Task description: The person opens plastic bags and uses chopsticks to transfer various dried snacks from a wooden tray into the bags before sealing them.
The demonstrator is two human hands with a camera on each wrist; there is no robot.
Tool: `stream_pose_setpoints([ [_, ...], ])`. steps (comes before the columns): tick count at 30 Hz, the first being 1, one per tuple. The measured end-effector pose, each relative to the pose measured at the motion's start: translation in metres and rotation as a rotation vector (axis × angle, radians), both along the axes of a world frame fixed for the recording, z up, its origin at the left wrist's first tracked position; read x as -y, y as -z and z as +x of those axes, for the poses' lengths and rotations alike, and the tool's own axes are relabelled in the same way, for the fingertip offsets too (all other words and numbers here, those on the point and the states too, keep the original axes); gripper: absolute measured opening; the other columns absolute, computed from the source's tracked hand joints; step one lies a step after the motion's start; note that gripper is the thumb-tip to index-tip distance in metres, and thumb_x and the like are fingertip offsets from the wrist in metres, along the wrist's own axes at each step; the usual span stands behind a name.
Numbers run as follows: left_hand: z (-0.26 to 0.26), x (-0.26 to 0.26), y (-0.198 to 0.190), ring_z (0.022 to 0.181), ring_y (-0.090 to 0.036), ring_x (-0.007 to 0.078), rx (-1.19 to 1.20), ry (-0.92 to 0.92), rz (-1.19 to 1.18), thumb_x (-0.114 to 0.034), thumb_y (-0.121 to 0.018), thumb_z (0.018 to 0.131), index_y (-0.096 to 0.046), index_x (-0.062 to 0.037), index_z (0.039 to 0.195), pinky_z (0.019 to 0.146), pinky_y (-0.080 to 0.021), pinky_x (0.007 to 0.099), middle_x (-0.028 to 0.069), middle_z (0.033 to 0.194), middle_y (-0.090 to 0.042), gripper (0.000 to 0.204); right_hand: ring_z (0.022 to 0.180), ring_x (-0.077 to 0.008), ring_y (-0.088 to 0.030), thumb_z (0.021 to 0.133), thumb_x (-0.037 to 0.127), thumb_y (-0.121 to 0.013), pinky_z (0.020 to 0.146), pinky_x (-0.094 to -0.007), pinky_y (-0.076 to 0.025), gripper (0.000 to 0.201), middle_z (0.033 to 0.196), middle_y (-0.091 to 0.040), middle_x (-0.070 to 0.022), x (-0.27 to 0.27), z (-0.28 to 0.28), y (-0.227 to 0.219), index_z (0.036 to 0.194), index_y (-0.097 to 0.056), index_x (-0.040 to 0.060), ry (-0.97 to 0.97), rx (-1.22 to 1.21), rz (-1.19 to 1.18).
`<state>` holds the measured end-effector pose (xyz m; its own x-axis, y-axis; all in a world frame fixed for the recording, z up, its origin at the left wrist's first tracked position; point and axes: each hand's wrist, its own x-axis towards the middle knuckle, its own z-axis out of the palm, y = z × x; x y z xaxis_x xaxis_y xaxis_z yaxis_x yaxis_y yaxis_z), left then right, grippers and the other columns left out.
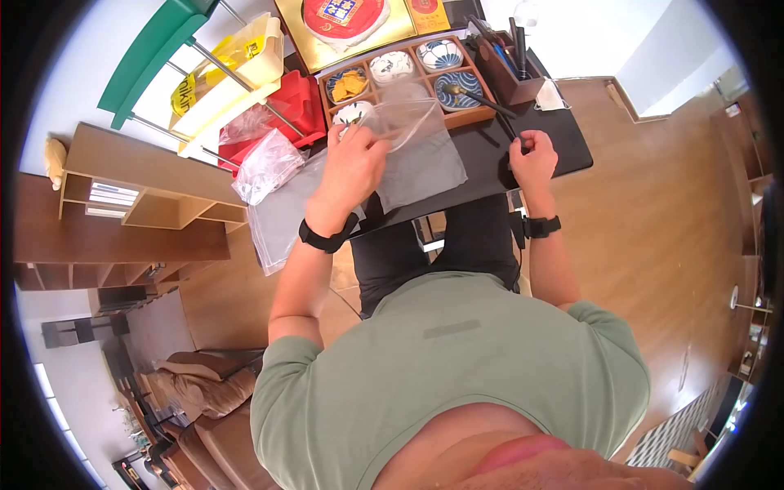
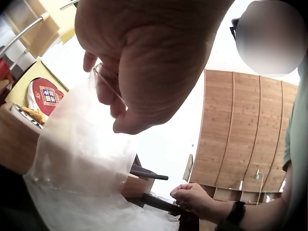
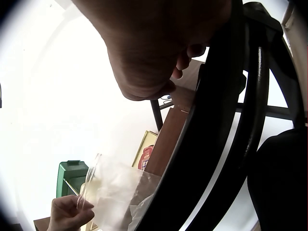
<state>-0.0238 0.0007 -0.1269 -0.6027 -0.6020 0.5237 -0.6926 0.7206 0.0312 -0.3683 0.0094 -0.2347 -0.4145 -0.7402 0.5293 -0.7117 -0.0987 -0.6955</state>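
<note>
L hand had fingers pinched on a clear bag. R hand was curled over the table, cdn't tell if gripping smth tbh.

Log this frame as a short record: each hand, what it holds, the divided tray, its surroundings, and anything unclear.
Left hand: pinches a clear plastic bag by its upper part
Right hand: raised by the table's right side, fingers curled
Divided tray: holds patterned bowls, one with yellow-orange pieces, another with a dark-handled spoon
Behind tray: red round package on gold
Left of tray: red bin
Unclear: whether the right hand holds anything
</note>
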Motion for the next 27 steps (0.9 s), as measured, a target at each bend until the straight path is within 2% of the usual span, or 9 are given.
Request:
stream_pose_setpoints([
  [9,-0.012,-0.008,-0.021,0.096,-0.060,0.0273,0.086,-0.120,0.065,-0.013,-0.075,0.082,-0.069,-0.0125,0.108,0.096,-0.040,0.0486,0.0068,0.091,-0.061,0.027,0.075,-0.0263,-0.063,0.079,0.016,-0.073,0.069,-0.0398,-0.052,0.019,0.084,-0.063,-0.0095,-0.002,-0.001,0.001,0.092,-0.066,0.0043,0.009,-0.023,0.070],
  [16,-0.025,0.008,-0.028,0.097,-0.061,0.0279,0.207,-0.063,0.031,-0.005,-0.065,0.082,-0.068,-0.0084,0.111,0.097,-0.040,0.0463,0.0076,0.096,-0.065,0.029,0.077,-0.0263,-0.064,0.079,0.017,-0.073,0.070,-0.0401,-0.052,0.021,0.086,-0.064,-0.0093,0.002,0.001,-0.002,0.094,-0.065,0.0045,0.027,-0.047,0.051],
  [18,-0.032,0.005,-0.034,0.096,-0.061,0.0288,0.224,-0.023,0.063,-0.001,-0.061,0.080,-0.068,-0.0068,0.111,0.092,-0.045,0.0420,0.0082,0.096,-0.065,0.032,0.078,-0.0262,-0.064,0.080,0.017,-0.073,0.070,-0.0401,-0.052,0.021,0.087,-0.064,-0.0093,0.000,0.001,-0.001,0.095,-0.065,0.0045,0.038,-0.042,0.069],
  [21,-0.035,0.014,-0.030,0.098,-0.062,0.0312,0.191,0.006,0.090,0.001,-0.060,0.078,-0.067,-0.0065,0.109,0.086,-0.050,0.0414,0.0107,0.097,-0.065,0.033,0.079,-0.0261,-0.064,0.080,0.017,-0.073,0.071,-0.0403,-0.052,0.022,0.087,-0.064,-0.0089,-0.001,0.000,0.000,0.096,-0.065,0.0044,0.036,-0.051,0.082],
  [25,-0.037,0.016,-0.027,0.100,-0.062,0.0354,0.145,0.007,0.161,0.004,-0.059,0.077,-0.066,-0.0047,0.108,0.083,-0.053,0.0440,0.0141,0.100,-0.065,0.033,0.080,-0.0263,-0.064,0.080,0.018,-0.074,0.071,-0.0403,-0.052,0.023,0.087,-0.064,-0.0086,-0.001,0.000,-0.001,0.096,-0.065,0.0044,0.029,-0.057,0.084],
  [27,-0.035,0.021,-0.021,0.102,-0.063,0.0370,0.110,0.023,0.236,-0.005,-0.060,0.084,-0.068,-0.0070,0.108,0.081,-0.054,0.0470,0.0171,0.099,-0.065,0.026,0.080,-0.0265,-0.064,0.080,0.018,-0.074,0.071,-0.0403,-0.052,0.023,0.087,-0.064,-0.0085,-0.001,0.001,0.000,0.097,-0.066,0.0045,0.020,-0.062,0.079],
])
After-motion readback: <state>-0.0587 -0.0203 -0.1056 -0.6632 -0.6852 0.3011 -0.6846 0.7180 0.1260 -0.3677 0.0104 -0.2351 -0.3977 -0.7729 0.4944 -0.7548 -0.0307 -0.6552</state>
